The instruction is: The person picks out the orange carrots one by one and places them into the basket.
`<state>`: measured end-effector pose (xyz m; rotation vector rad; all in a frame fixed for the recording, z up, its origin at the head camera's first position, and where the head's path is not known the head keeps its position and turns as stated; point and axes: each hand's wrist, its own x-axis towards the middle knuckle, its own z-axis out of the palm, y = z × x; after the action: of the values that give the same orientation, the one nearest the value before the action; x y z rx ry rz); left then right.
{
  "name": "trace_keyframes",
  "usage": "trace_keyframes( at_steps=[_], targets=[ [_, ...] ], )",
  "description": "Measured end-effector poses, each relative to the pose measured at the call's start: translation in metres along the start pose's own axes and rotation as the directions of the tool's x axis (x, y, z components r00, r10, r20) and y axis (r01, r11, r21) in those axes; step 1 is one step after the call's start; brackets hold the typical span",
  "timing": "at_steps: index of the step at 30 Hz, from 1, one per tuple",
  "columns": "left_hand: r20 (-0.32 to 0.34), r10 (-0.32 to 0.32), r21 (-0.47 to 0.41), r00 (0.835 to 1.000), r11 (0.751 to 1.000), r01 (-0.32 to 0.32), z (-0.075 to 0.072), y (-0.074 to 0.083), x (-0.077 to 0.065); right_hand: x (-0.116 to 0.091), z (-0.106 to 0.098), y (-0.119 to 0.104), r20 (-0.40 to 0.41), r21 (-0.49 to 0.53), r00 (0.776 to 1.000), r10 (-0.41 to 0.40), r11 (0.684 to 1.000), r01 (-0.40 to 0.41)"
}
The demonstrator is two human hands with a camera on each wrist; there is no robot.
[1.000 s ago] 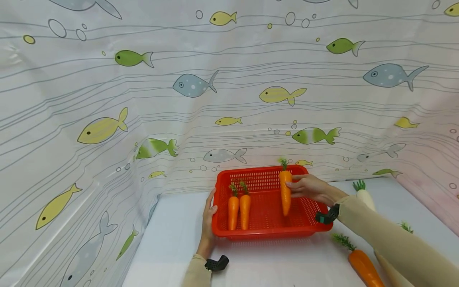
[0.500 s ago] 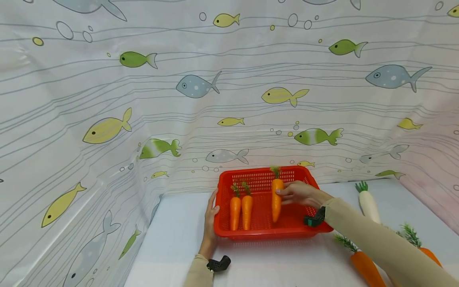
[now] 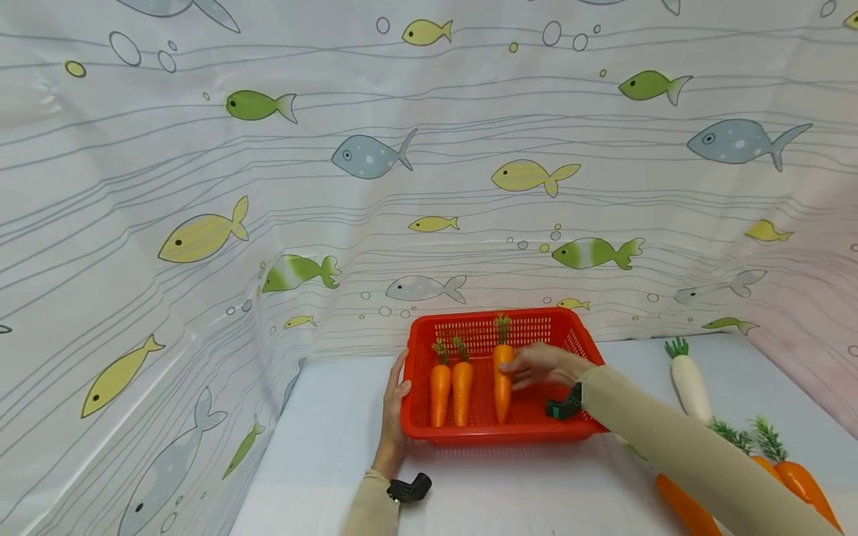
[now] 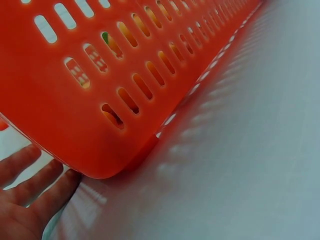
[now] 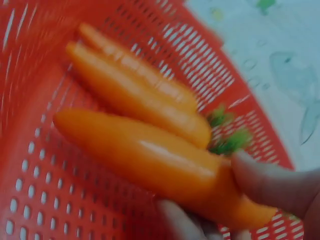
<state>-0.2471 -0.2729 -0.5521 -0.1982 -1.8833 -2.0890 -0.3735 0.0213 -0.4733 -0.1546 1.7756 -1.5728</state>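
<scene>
A red perforated basket (image 3: 429, 439) stands on the white table, with two orange carrots (image 3: 440, 394) lying side by side at its left. My right hand (image 3: 536, 365) reaches in from the right and pinches a third carrot (image 5: 145, 155) near its leafy end, thumb on one side and fingers on the other. This carrot is held to the right of the two, its green top pointing to the back wall. At the basket's left side, my left hand (image 3: 392, 409) rests against the outer edge; in the left wrist view its fingers (image 4: 47, 195) stretch straight to the rim.
A white radish (image 3: 690, 387) lies on the table at the right. Nearer the front right are more carrots (image 3: 804, 487), partly hidden by the right sleeve (image 3: 670, 439). A fish-patterned sheet (image 3: 469, 253) hangs behind the basket and along both sides.
My right hand has moved left and lower into the basket with the carrot, closer to the two lying there. The left hand keeps its place at the basket's side.
</scene>
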Motion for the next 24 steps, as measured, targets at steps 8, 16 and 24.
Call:
trace_keyframes(
  at_steps=[8,16,24],
  targets=[
    [-0.005,-0.004,-0.007,1.000,1.000,0.004,-0.001,0.002,0.003,0.017,0.010,0.003,0.013,-0.051,1.000,0.019,0.999,-0.018],
    [-0.004,0.002,0.001,1.000,1.000,-0.002,0.000,0.000,0.001,0.027,0.020,0.006,0.023,-0.100,0.999,0.030,0.995,-0.028],
    [-0.009,0.011,0.011,1.000,1.000,-0.011,0.001,0.000,0.001,0.029,0.024,0.004,-0.024,-0.193,0.999,0.033,0.980,-0.037]
  ],
)
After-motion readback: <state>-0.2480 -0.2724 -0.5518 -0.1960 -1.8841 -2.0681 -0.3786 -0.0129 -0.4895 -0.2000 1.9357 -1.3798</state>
